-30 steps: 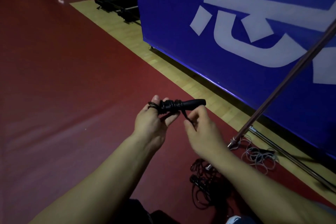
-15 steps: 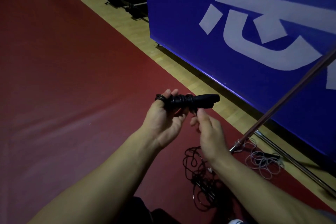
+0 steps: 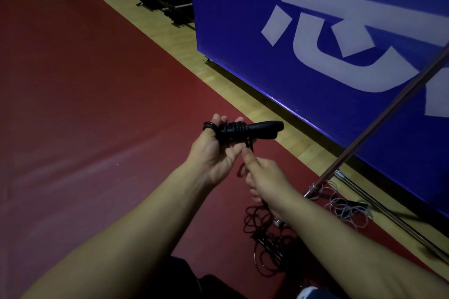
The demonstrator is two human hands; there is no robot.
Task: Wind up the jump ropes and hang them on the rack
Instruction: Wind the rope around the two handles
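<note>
Rope (image 3: 247, 150) looks thin, limp and light; best pinched close beside the handles (image 3: 252, 130). Left hand (image 3: 216, 153) curls round the handles, right hand (image 3: 264, 177) pinches the rope below them.

A blue banner (image 3: 315, 43) with large white lettering stands along a strip of wooden floor (image 3: 218, 85) beside the red mat (image 3: 85, 104); black equipment (image 3: 167, 5) lies beyond.

Dim indoor view with muted colour and soft, grainy detail. A small glare spot lies on the dark red glossy floor mat (image 3: 73, 104) at its far end. The large blue banner with white lettering (image 3: 315, 31) is brightest. Wide-angle distortion bows its edges; the near foreground falls into shadow.
</note>
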